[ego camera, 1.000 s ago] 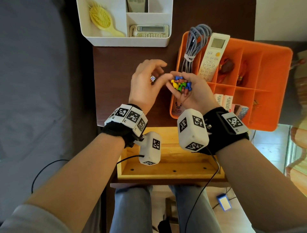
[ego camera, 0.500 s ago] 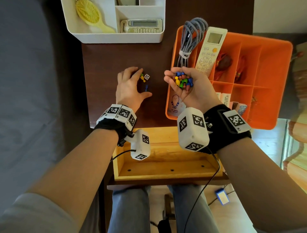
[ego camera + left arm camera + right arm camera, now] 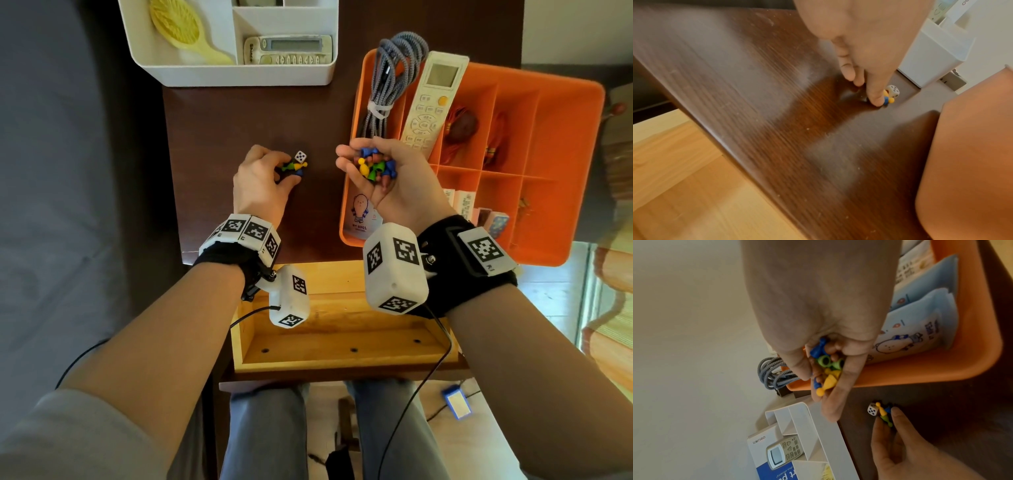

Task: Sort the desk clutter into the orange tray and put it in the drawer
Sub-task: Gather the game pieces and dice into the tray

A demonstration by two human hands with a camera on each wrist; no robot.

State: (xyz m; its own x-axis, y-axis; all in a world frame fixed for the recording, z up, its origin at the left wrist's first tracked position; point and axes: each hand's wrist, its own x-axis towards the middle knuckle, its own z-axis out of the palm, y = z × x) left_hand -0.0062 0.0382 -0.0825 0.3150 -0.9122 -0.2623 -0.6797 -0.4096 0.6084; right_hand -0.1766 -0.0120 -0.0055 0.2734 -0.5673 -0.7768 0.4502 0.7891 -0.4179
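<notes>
Both hands grasp pawns: left (image 3: 262,180) beside die (image 3: 300,156), right (image 3: 387,178) over orange tray (image 3: 561,171).

We see bare desk (image 3: 219,144) left of the left hand (image 3: 258,185), out to the left edge, and more toward the near edge above the open drawer (image 3: 342,339). The white organiser (image 3: 239,73) blocks the far edge, and the orange tray (image 3: 561,164) fills the right side. Between the hands, the die (image 3: 300,156) and loose pawns (image 3: 294,167) narrow the gap.
</notes>
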